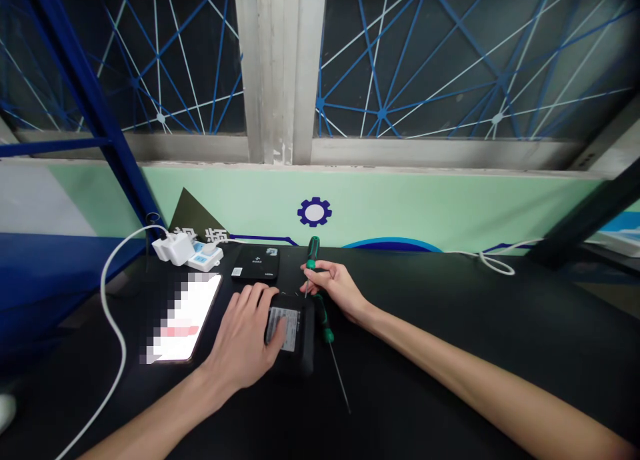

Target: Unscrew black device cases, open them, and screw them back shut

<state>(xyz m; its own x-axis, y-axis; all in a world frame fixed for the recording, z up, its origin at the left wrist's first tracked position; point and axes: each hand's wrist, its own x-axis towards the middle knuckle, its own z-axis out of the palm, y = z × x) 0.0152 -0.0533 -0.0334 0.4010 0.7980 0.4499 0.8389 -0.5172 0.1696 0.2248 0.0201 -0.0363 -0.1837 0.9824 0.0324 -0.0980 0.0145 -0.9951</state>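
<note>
My left hand (250, 333) lies over the left part of a black box-shaped device (306, 353), gripping it. Its thumb rests on the white printed label (290, 330), and the other fingers reach to the far edge. My right hand (333, 283) pinches an upright screwdriver (313, 250) with a green and black handle. The shaft points down at the device's far right corner; the exact contact of the tip cannot be made out. A second green and black screwdriver (327, 335) lies on the table just right of the device, its long shaft towards me.
Behind the device lies a flat black case (256, 263) with small stickers. A phone (193, 320) with a bright screen is on the left. Farther left, a white power strip (204, 255) holds a plug (174, 248) with a white cable (106, 280). Another white cable (495, 265) runs along the wall.
</note>
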